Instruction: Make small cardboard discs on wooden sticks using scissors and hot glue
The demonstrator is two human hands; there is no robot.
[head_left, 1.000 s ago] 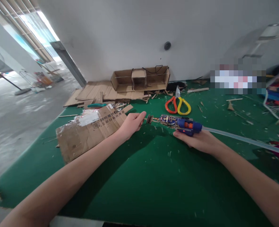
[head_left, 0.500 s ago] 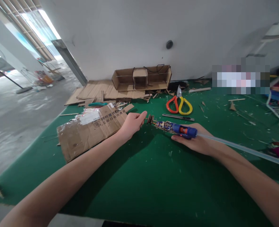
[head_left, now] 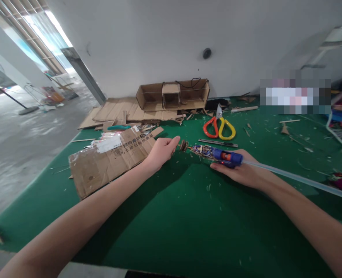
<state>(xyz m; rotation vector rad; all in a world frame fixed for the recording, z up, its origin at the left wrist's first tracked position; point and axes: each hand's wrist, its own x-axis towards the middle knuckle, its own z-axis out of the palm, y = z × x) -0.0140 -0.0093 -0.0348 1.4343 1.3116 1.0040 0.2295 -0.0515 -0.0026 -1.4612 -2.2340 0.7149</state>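
My right hand (head_left: 243, 170) is wrapped round a blue hot glue gun (head_left: 217, 153), its front end crusted with wires and dried glue. A long translucent glue stick (head_left: 292, 173) runs out of its back towards the right, and a small red light glows on its side. The nozzle points left at a small stacked brown cardboard piece (head_left: 183, 146), close to or touching it. My left hand (head_left: 164, 151) is closed in a pinch beside that piece, apparently on a thin stick below or behind it. The fingertips partly hide the grip.
Scissors (head_left: 219, 127) with red and yellow handles and a utility knife (head_left: 217, 143) lie beyond the glue gun. Flattened cardboard (head_left: 101, 170) is by my left arm. An open cardboard box (head_left: 150, 96) stands against the wall. Scraps litter the green table (head_left: 171, 227).
The glue gun has shifted very slightly right, its nozzle a touch further from my left fingertips. My left hand keeps its pinch; the view has drifted slightly.
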